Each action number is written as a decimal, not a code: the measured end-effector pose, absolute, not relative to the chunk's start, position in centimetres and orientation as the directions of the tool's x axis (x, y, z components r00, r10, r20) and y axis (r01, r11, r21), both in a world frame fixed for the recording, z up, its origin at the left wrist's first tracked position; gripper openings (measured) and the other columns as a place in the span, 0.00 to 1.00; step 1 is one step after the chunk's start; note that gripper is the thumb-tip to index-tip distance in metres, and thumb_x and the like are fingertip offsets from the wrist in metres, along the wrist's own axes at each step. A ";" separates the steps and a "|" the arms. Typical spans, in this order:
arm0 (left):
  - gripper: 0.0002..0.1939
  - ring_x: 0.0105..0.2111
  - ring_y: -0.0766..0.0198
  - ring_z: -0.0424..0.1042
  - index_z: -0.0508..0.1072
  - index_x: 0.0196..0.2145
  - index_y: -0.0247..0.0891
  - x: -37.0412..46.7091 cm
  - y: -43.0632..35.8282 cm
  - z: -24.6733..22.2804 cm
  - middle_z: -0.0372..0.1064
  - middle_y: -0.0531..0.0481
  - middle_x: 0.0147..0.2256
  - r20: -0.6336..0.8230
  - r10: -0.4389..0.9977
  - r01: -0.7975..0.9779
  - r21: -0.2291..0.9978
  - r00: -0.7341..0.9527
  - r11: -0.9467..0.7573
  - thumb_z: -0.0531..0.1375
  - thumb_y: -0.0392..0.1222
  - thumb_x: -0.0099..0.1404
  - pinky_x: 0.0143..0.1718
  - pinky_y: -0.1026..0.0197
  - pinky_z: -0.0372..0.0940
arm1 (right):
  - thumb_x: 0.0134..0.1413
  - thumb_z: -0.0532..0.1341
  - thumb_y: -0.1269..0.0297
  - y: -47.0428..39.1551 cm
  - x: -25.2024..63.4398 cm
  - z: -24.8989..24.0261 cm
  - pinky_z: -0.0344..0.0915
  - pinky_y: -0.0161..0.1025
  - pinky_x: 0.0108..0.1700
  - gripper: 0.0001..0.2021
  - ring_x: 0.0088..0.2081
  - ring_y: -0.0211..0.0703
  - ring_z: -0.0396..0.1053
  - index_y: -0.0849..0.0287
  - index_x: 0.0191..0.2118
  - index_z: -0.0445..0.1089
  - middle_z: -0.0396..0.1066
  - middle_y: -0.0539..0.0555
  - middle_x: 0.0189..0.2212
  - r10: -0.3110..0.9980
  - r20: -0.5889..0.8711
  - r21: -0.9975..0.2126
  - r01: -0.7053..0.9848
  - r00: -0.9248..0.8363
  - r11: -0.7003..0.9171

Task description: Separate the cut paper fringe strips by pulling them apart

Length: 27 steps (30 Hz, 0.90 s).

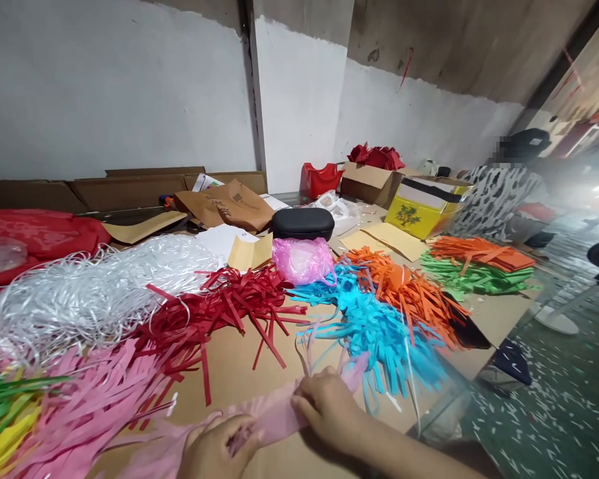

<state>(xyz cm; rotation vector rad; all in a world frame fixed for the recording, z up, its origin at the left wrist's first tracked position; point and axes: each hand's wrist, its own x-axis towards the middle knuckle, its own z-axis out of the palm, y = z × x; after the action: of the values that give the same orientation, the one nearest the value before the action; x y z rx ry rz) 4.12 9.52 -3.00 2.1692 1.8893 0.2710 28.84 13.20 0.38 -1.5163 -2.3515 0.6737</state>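
L hand (218, 447) pinches pink strip (278, 420), R hand (328, 406) ditto, I see; long axis runs L-R btwn (blue fringe (372, 322) nearer R).

Black case (303, 224) beside a brown paper bag (232, 206), yellow palm-tree box (426, 216) farther right

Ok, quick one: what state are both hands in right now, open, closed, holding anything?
Left hand: closed, holding the pink strip.
Right hand: closed, pinching the same pink strip.
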 end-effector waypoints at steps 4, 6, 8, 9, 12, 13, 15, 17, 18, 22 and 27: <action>0.20 0.43 0.53 0.79 0.79 0.30 0.48 5.2 10.8 -2.4 0.83 0.52 0.34 -0.067 0.990 0.957 0.274 0.120 -0.098 0.50 0.51 0.72 0.50 0.50 0.67 | 0.63 0.62 0.64 14.5 27.5 -0.5 0.55 0.42 0.43 0.07 0.34 0.46 0.75 0.57 0.35 0.78 0.81 0.54 0.32 0.916 -0.045 -0.464 0.820 -0.399 0.335; 0.19 0.39 0.51 0.79 0.79 0.31 0.46 5.6 11.0 -2.1 0.82 0.49 0.31 -0.083 0.991 0.967 0.243 0.101 -0.078 0.50 0.49 0.71 0.46 0.49 0.66 | 0.62 0.63 0.64 14.7 27.3 -0.8 0.54 0.42 0.43 0.07 0.34 0.47 0.76 0.56 0.36 0.79 0.81 0.55 0.32 0.921 -0.049 -0.448 0.833 -0.386 0.325; 0.19 0.37 0.51 0.79 0.78 0.33 0.44 6.0 11.1 -1.9 0.81 0.47 0.30 -0.100 0.991 0.973 0.222 0.089 -0.065 0.49 0.48 0.72 0.44 0.49 0.64 | 0.62 0.63 0.64 14.8 27.4 -1.0 0.54 0.42 0.43 0.07 0.35 0.47 0.76 0.56 0.36 0.79 0.82 0.54 0.33 0.929 -0.050 -0.438 0.844 -0.367 0.310; 0.20 0.36 0.50 0.80 0.78 0.33 0.43 6.1 11.1 -1.8 0.81 0.47 0.30 -0.110 0.990 0.975 0.215 0.085 -0.060 0.48 0.47 0.72 0.45 0.49 0.63 | 0.62 0.63 0.64 14.8 27.5 -1.1 0.54 0.42 0.43 0.07 0.35 0.47 0.76 0.56 0.36 0.79 0.82 0.54 0.33 0.933 -0.049 -0.433 0.850 -0.355 0.301; 0.21 0.36 0.49 0.80 0.78 0.33 0.43 6.3 11.2 -1.8 0.82 0.47 0.31 -0.138 0.987 0.976 0.210 0.086 -0.055 0.47 0.47 0.73 0.45 0.47 0.62 | 0.62 0.64 0.63 14.8 27.5 -1.4 0.53 0.42 0.42 0.07 0.36 0.47 0.76 0.57 0.35 0.79 0.82 0.55 0.33 0.941 -0.049 -0.426 0.860 -0.334 0.282; 0.21 0.36 0.49 0.80 0.78 0.33 0.43 6.3 11.2 -1.8 0.82 0.47 0.31 -0.145 0.986 0.976 0.210 0.087 -0.056 0.47 0.47 0.73 0.45 0.47 0.62 | 0.62 0.64 0.63 14.8 27.5 -1.4 0.53 0.42 0.42 0.07 0.36 0.47 0.76 0.56 0.35 0.79 0.82 0.55 0.33 0.942 -0.051 -0.426 0.860 -0.333 0.281; 0.21 0.36 0.49 0.80 0.77 0.32 0.43 6.3 11.3 -1.8 0.81 0.47 0.31 -0.151 0.984 0.976 0.210 0.094 -0.061 0.47 0.48 0.73 0.45 0.47 0.63 | 0.61 0.64 0.63 14.8 27.3 -1.6 0.54 0.42 0.42 0.06 0.36 0.47 0.75 0.56 0.35 0.79 0.82 0.54 0.33 0.940 -0.055 -0.432 0.857 -0.337 0.282; 0.21 0.34 0.50 0.80 0.77 0.31 0.43 6.3 11.2 -1.6 0.80 0.48 0.28 -0.154 0.983 0.976 0.209 0.099 -0.066 0.47 0.48 0.73 0.43 0.48 0.63 | 0.61 0.65 0.64 14.9 27.1 -1.6 0.55 0.42 0.43 0.05 0.36 0.46 0.75 0.55 0.36 0.79 0.81 0.53 0.32 0.939 -0.057 -0.440 0.853 -0.339 0.281; 0.20 0.34 0.51 0.79 0.77 0.31 0.43 6.4 11.1 -1.5 0.80 0.49 0.29 -0.153 0.984 0.976 0.208 0.093 -0.060 0.48 0.47 0.73 0.43 0.48 0.63 | 0.61 0.65 0.64 14.9 27.1 -1.5 0.55 0.42 0.43 0.05 0.36 0.47 0.75 0.55 0.35 0.79 0.81 0.53 0.32 0.940 -0.058 -0.442 0.853 -0.336 0.278; 0.14 0.50 0.49 0.74 0.77 0.46 0.44 6.7 10.6 -1.4 0.79 0.43 0.46 0.155 0.979 0.979 0.133 0.132 -0.153 0.54 0.39 0.69 0.55 0.43 0.57 | 0.59 0.66 0.63 14.6 28.1 -0.5 0.57 0.47 0.48 0.06 0.44 0.52 0.73 0.57 0.41 0.76 0.80 0.57 0.41 0.949 0.025 -0.453 0.843 -0.315 0.292; 0.17 0.45 0.59 0.72 0.76 0.35 0.51 6.5 10.5 -1.5 0.78 0.61 0.37 0.302 0.817 0.827 0.134 0.491 -0.546 0.58 0.27 0.59 0.61 0.48 0.41 | 0.60 0.67 0.59 14.0 31.3 0.7 0.38 0.61 0.67 0.15 0.66 0.60 0.56 0.54 0.51 0.73 0.67 0.56 0.63 0.666 0.248 -0.364 0.570 -0.703 0.737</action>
<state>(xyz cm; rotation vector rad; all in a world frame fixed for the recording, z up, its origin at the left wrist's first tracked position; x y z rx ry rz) 6.50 10.55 -1.55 2.7372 1.5090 0.5292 31.33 14.00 0.71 -0.9535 -2.5754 0.3689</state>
